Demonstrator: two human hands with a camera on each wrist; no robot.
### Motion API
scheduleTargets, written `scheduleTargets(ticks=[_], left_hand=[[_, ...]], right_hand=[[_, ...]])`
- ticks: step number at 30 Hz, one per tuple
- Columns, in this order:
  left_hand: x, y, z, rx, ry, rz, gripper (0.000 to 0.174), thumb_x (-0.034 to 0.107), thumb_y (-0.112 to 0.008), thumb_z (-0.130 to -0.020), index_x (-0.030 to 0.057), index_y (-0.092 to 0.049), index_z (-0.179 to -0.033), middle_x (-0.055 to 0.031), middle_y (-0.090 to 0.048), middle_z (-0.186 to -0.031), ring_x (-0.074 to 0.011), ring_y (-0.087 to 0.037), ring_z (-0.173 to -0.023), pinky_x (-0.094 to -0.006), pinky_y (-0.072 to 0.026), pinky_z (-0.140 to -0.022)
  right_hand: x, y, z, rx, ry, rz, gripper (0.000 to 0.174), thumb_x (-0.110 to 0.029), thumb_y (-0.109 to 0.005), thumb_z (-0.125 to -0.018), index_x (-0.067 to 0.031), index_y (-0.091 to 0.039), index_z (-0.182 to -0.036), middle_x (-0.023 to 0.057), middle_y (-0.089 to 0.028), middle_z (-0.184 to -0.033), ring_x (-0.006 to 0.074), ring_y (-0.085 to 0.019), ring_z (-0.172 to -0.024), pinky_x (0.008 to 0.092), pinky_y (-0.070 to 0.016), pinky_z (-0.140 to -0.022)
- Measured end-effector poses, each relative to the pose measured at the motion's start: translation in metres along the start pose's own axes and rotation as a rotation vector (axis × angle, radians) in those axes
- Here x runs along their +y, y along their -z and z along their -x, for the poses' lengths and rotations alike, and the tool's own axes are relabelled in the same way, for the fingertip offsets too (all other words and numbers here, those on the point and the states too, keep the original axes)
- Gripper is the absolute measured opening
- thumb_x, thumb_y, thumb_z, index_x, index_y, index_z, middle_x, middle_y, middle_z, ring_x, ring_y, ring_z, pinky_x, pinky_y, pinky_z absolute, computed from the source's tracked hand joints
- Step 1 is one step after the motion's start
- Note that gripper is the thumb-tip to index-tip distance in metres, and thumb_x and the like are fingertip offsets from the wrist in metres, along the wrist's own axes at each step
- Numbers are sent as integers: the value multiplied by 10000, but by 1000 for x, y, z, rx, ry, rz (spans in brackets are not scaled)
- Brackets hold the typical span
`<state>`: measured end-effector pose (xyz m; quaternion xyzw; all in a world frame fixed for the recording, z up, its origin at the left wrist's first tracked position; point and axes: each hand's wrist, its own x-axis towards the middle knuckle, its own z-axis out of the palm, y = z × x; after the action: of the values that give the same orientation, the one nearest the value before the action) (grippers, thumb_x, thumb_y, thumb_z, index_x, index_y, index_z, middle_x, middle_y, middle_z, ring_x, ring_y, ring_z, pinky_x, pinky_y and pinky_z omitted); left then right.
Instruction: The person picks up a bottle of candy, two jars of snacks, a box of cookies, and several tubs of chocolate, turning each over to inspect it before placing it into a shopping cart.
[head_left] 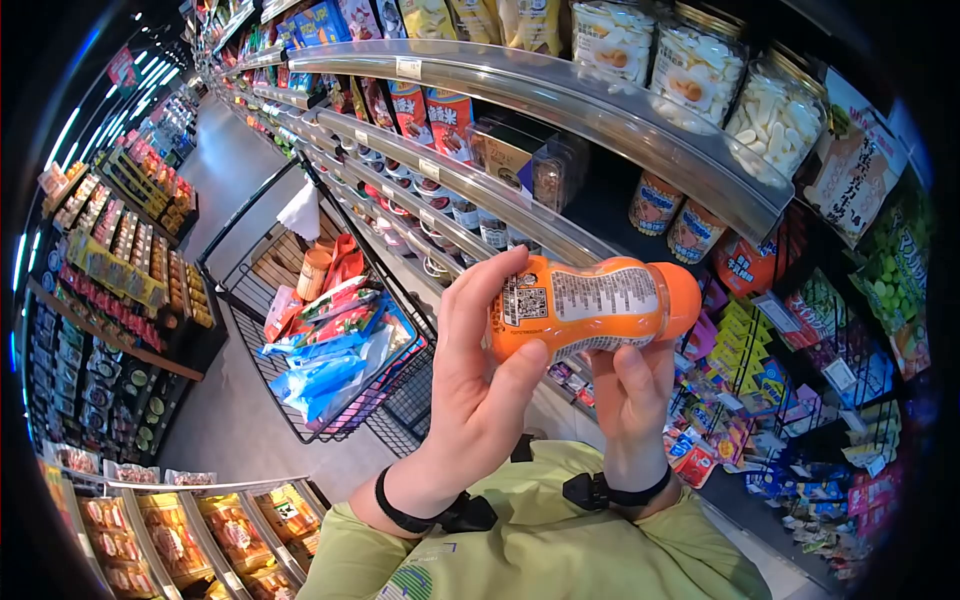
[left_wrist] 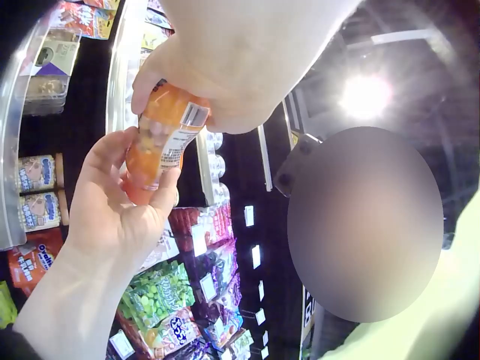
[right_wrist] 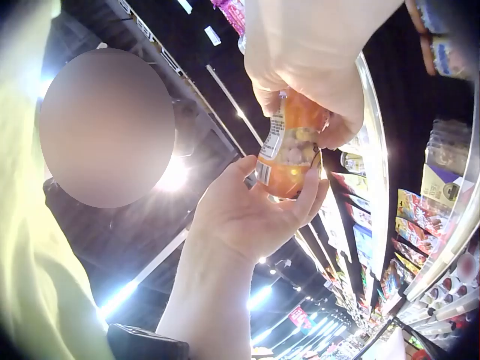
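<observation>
An orange bottle [head_left: 600, 305] with a printed label, QR code and orange cap [head_left: 681, 300] lies sideways in front of the person. The left hand [head_left: 478, 365] grips its base end, thumb on the near side. Near the capped end the right hand [head_left: 636, 392] holds the bottle from below. In the left wrist view the bottle [left_wrist: 166, 139] has a clear window showing small pale pieces inside, and the right hand [left_wrist: 112, 217] curls round its cap end. In the right wrist view the left hand [right_wrist: 251, 214] pinches the lower end of the bottle [right_wrist: 289, 150].
A wire shopping cart [head_left: 262, 385] with bagged goods and an orange-lidded jar [head_left: 313, 272] stands front left. Shelves with a clear front edge [head_left: 540, 90] hold jars [head_left: 697, 65] and snack packs close ahead. Packets hang at right; a display bin [head_left: 190, 525] sits lower left.
</observation>
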<state>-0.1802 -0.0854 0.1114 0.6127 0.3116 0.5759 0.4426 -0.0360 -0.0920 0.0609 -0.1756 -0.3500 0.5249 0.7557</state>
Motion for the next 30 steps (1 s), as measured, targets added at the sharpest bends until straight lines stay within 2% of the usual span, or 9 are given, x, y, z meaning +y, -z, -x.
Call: scheduleTargets(ticks=[12, 20, 30], left_hand=[[-4, -1, -4, 14, 10, 43, 506, 121, -541, -873, 4, -412, -1348, -145, -397, -1304, -243, -397, -1229, -362, -313, -1054], [-5, -1, -7, 13, 10, 7, 488, 116, -545, -865, 8, -437, -1329, -149, -409, -1287, -248, -419, -1213, -363, -332, -1041], [-3, 1, -8, 6, 0, -11, 487, 90, -545, -861, 1, -441, -1328, -154, -394, -1297, -252, -417, -1223, -361, -344, -1036]], right_hand=[[0, 0, -4, 5, -12, 13, 662, -154, -704, -816, -40, -354, -1366, 120, -490, -1310, 235, -469, -1230, 427, -325, -1064], [3, 5, -5, 11, -17, 8, 672, -122, -674, -825, -44, -321, -1392, 120, -467, -1334, 227, -449, -1250, 424, -305, -1078], [4, 6, -6, -2, -41, -12, 661, -118, -661, -830, -35, -316, -1388, 134, -462, -1337, 245, -446, -1255, 431, -306, -1082]])
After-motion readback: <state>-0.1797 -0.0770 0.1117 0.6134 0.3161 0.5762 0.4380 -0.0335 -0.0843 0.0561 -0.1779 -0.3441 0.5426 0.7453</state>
